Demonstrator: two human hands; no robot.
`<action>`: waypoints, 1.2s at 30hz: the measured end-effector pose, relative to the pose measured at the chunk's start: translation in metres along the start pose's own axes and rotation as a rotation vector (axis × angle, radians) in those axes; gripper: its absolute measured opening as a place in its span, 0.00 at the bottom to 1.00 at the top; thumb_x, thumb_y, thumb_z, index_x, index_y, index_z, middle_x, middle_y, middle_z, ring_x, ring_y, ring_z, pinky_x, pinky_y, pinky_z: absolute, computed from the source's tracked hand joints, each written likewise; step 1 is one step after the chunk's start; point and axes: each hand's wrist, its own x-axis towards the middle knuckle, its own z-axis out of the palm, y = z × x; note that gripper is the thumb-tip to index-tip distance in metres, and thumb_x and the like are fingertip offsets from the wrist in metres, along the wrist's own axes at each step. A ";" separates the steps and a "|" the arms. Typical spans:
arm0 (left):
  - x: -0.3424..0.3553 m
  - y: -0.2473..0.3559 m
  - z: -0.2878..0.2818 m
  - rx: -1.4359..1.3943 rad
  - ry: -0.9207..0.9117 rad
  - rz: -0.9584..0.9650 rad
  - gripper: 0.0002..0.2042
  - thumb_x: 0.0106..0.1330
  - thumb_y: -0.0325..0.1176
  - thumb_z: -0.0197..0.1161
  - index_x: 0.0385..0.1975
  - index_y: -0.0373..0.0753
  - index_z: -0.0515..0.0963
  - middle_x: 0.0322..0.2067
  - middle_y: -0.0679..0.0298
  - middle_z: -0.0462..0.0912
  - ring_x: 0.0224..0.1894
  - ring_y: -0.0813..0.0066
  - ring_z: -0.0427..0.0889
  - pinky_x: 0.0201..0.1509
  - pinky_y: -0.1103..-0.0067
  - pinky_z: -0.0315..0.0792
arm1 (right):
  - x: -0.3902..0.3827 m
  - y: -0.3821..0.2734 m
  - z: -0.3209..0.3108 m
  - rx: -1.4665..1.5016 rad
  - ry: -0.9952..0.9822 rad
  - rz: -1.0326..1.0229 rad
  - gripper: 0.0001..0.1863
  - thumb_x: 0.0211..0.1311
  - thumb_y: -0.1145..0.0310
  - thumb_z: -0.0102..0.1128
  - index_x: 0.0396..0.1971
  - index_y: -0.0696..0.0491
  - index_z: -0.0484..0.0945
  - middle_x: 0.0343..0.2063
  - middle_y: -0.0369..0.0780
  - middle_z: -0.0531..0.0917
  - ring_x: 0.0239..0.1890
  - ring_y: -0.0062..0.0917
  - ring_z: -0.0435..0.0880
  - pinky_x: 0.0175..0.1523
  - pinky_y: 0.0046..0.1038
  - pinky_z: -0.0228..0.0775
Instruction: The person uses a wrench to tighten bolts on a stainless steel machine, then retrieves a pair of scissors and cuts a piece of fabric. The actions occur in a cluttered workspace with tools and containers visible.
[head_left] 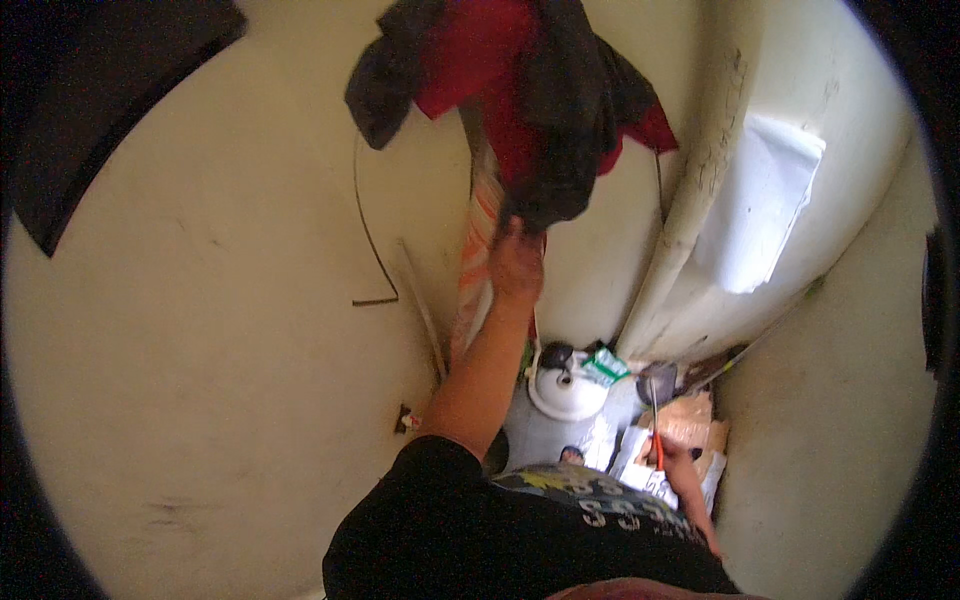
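Observation:
My left hand [517,262] is raised at the lower end of a dark and red cloth garment [490,60] that hangs against the wall. Its fingers look closed on the garment's dark lower part, though the cloth partly hides them. Beside that hand hangs an orange and white striped plastic bag [476,250]. Down at the lower right, my right hand [678,462] is closed around the red-orange handle of a screwdriver [657,448], its thin metal shaft pointing up.
A pale pipe [690,190] runs down the wall, with white paper sheets [765,205] beside it. Below stand a round white container [568,395], a green and white packet [606,366] and some cardboard [690,415]. A thin bent black wire [372,250] hangs left of the garment.

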 end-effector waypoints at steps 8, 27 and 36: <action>-0.048 0.083 0.046 -0.085 -0.035 0.111 0.21 0.76 0.40 0.48 0.65 0.37 0.64 0.65 0.53 0.69 0.66 0.54 0.70 0.70 0.58 0.66 | 0.078 -0.146 -0.003 -0.144 -0.524 -0.318 0.28 0.52 0.69 0.70 0.56 0.57 0.77 0.37 0.36 0.84 0.40 0.22 0.82 0.49 0.26 0.75; -0.073 0.068 0.041 0.395 -0.085 0.300 0.28 0.69 0.39 0.64 0.67 0.44 0.62 0.65 0.55 0.67 0.67 0.53 0.67 0.66 0.51 0.70 | 0.084 -0.193 0.038 0.093 -0.806 -0.402 0.52 0.43 0.24 0.67 0.51 0.61 0.74 0.35 0.43 0.86 0.30 0.24 0.82 0.40 0.28 0.75; -0.073 0.071 0.076 0.128 -0.066 0.179 0.31 0.68 0.31 0.63 0.70 0.48 0.58 0.67 0.59 0.67 0.67 0.56 0.70 0.69 0.59 0.70 | 0.088 -0.174 0.032 0.052 -0.830 -0.325 0.26 0.58 0.72 0.67 0.59 0.54 0.74 0.39 0.37 0.85 0.38 0.20 0.81 0.43 0.23 0.76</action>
